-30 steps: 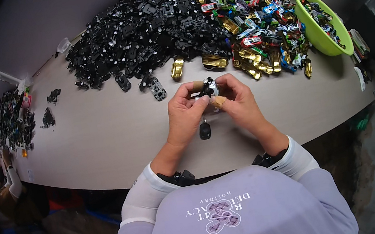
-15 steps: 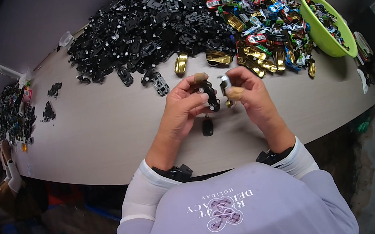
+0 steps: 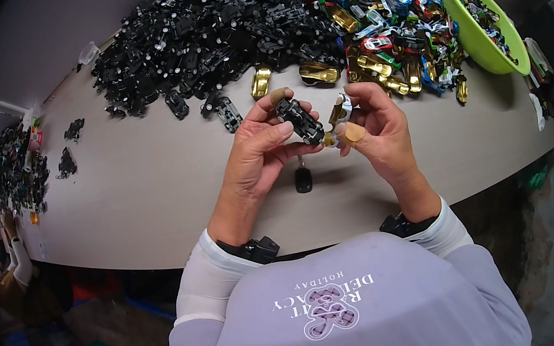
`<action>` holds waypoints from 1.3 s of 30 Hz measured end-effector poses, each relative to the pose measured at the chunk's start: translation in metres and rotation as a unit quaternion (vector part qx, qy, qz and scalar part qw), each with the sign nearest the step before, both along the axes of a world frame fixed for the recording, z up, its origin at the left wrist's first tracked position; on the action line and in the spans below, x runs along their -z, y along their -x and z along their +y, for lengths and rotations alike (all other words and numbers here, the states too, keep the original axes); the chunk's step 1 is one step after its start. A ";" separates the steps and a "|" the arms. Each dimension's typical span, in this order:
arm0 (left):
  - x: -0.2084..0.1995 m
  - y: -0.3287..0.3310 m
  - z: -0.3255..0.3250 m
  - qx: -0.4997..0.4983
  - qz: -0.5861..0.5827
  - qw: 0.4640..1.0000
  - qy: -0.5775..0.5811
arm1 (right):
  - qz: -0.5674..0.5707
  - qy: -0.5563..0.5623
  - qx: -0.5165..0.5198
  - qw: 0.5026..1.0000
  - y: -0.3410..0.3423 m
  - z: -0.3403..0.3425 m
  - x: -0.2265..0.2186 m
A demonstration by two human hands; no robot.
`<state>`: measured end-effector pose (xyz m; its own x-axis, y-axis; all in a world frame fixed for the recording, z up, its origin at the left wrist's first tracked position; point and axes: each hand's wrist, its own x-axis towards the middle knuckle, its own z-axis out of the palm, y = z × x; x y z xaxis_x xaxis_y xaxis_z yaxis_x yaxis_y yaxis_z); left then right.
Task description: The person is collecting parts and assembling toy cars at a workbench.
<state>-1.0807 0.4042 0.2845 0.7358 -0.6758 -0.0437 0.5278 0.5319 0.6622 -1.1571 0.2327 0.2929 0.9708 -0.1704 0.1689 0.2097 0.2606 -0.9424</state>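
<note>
Over the middle of the table, my left hand grips a black toy car chassis between thumb and fingers. Its detailed flat face shows, tilted. Close by on the right, my right hand pinches a white and gold toy car body shell, its hollow side partly in sight. The lower ends of chassis and shell nearly meet; I cannot tell whether they touch. Tan tape wraps a finger of the left hand and the right thumb. Below them on the table lies a black key-like piece with a metal stem.
A big heap of black chassis fills the far side, beside a heap of coloured and gold car shells. A lime-green basin of parts stands at the right. Another pile lies far left, near another person's arm.
The chassis has turned in my left hand, showing more of its flat face. My right hand has turned the shell and brought it nearer the chassis. The view has shifted slightly.
</note>
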 end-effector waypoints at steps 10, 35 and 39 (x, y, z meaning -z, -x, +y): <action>-0.002 0.003 -0.001 -0.002 -0.027 1.000 -0.016 | -0.007 0.034 0.012 0.999 0.005 0.004 -0.003; 0.001 0.011 0.001 0.016 -0.092 0.990 -0.103 | -0.080 0.344 0.072 0.933 0.004 0.010 -0.004; 0.001 0.010 -0.002 0.016 -0.082 0.991 -0.105 | -0.082 0.300 0.032 0.950 0.003 0.007 0.000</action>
<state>-1.0912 0.4025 0.2840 0.7226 -0.6879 -0.0676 0.4186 0.3576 0.8348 -1.1599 0.2395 0.2928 0.9138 -0.0529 0.4027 0.3644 -0.3312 -0.8703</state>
